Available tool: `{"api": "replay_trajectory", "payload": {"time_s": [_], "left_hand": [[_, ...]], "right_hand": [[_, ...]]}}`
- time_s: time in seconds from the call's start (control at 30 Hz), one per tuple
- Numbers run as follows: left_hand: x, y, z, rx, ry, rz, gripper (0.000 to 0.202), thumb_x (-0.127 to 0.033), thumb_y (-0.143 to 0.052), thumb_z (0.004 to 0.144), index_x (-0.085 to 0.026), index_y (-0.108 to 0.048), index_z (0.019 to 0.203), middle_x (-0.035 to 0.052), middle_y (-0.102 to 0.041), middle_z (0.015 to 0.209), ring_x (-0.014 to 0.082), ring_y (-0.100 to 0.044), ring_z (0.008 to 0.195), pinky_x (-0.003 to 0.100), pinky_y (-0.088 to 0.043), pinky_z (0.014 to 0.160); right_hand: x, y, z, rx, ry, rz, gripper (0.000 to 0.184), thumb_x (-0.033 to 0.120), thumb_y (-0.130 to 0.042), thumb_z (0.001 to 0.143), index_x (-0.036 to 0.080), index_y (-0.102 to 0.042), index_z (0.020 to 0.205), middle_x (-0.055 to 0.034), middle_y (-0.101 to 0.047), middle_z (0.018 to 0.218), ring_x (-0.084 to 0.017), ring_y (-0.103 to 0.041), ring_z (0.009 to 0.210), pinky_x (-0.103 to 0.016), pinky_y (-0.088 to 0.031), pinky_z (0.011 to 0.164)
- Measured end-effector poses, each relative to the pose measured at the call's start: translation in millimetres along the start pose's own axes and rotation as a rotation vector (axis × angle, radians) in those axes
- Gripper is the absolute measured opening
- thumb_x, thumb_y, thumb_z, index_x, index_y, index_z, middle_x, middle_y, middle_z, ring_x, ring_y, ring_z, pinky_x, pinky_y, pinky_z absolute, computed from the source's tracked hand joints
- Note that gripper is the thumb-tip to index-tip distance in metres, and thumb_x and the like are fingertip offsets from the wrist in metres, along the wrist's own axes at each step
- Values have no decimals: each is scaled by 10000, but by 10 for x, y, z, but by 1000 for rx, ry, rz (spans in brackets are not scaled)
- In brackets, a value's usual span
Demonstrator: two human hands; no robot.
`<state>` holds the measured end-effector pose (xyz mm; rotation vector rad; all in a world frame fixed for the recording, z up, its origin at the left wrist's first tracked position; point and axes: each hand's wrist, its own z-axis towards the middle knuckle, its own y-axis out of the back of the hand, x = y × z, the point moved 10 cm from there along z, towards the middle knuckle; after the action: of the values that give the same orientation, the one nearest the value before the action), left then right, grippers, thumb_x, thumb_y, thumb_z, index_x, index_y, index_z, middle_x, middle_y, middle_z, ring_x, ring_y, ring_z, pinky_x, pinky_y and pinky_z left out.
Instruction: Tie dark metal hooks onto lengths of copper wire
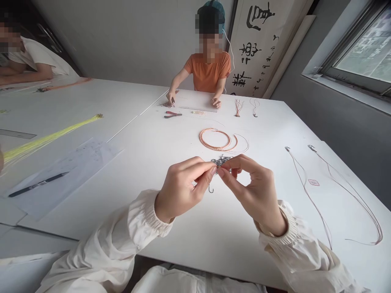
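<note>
My left hand [185, 183] is closed in a pinch on a fish hook, and the curved end of the fish hook [211, 189] hangs below its fingertips. My right hand [249, 181] pinches right against the left fingertips; what lies between its thumb and finger is too small to make out. Just behind my fingers a pile of dark metal fish hooks [222, 158] rests on the white table, partly hidden by my hands. Farther back lies a coil of orange line [214, 139] with loose ends to its right.
To the right lie hooks tied to long lines [305, 185] and a small red-edged label [313, 182]. On the left are paper sheets [82, 162], a pen [38, 184] and a yellow line bundle [61, 133]. Red-handled pliers [172, 114] lie near a co-worker in orange [207, 71].
</note>
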<state>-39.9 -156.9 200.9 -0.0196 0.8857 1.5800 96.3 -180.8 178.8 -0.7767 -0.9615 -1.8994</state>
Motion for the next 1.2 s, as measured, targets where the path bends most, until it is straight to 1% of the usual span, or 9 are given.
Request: {"api": "replay_trajectory", "payload": {"time_s": [0.1, 0.23, 0.4, 0.5, 0.67, 0.8, 0.93, 1.1, 1.2], "left_hand": [[-70, -9, -22, 0, -90, 109, 143, -94, -587, 896, -167, -695, 954, 23, -681, 760, 103, -574, 621, 238, -459, 586], [-109, -42, -39, 17, -132, 201, 115, -102, -586, 892, -170, -679, 890, 21, -687, 744, 101, -577, 599, 240, -450, 581], [-111, -3, -40, -53, -102, 114, 117, -114, -590, 887, -184, -684, 889, -4, -630, 667, 85, -513, 534, 225, -412, 517], [-100, 4, -37, -67, -93, 99, 119, -103, -603, 875, -181, -690, 898, -6, -619, 663, 83, -497, 531, 226, -407, 513], [-94, 25, -37, -83, -130, 158, 118, -113, -603, 881, -185, -689, 916, -2, -648, 684, 90, -519, 544, 227, -425, 535], [-93, -4, -45, -62, -157, 215, 118, -107, -601, 881, -184, -678, 926, 12, -683, 722, 106, -576, 583, 242, -450, 573], [-109, -65, -46, -12, -178, 289, 114, -115, -575, 900, -172, -670, 878, 15, -675, 701, 113, -571, 583, 256, -446, 569], [-143, -105, -49, 15, -225, 348, 102, -100, -584, 889, -155, -670, 884, 15, -659, 679, 119, -536, 572, 266, -428, 558], [-124, -120, -48, 20, -211, 349, 118, -100, -571, 891, -164, -670, 882, 12, -641, 666, 120, -523, 568, 265, -415, 556]], "right_hand": [[-34, -6, -3, -13, -40, 42, 78, 193, -661, 859, 218, -681, 788, -10, -656, 728, -159, -539, 680, -320, -470, 654], [-27, -26, -10, -26, -56, 138, 132, 135, -643, 823, 207, -645, 712, -2, -603, 686, -151, -508, 659, -311, -450, 643], [-230, -140, -34, -72, -206, 475, 155, 168, -628, 831, 197, -620, 679, 11, -536, 642, -131, -464, 624, -286, -416, 601], [-291, -186, -45, -69, -211, 550, 137, 196, -648, 842, 198, -641, 706, 6, -558, 670, -130, -484, 633, -277, -421, 592], [-217, -78, -63, -97, -141, 376, 81, 243, -674, 854, 208, -667, 781, -13, -618, 722, -153, -546, 661, -312, -465, 634], [-2, 74, -82, -198, 35, 105, 23, 207, -683, 840, 225, -694, 834, -32, -664, 792, -173, -573, 676, -351, -484, 668], [119, 39, -89, -170, 152, -137, 94, 168, -647, 865, 242, -703, 880, -22, -676, 787, -161, -572, 623, -367, -476, 699], [255, -24, -135, -162, 296, -416, 121, 111, -606, 892, 222, -653, 904, -10, -662, 768, -150, -585, 670, -351, -425, 750], [237, -94, -135, -132, 275, -463, 105, 117, -537, 917, 202, -588, 883, -16, -593, 738, -152, -529, 659, -342, -401, 719]]}}
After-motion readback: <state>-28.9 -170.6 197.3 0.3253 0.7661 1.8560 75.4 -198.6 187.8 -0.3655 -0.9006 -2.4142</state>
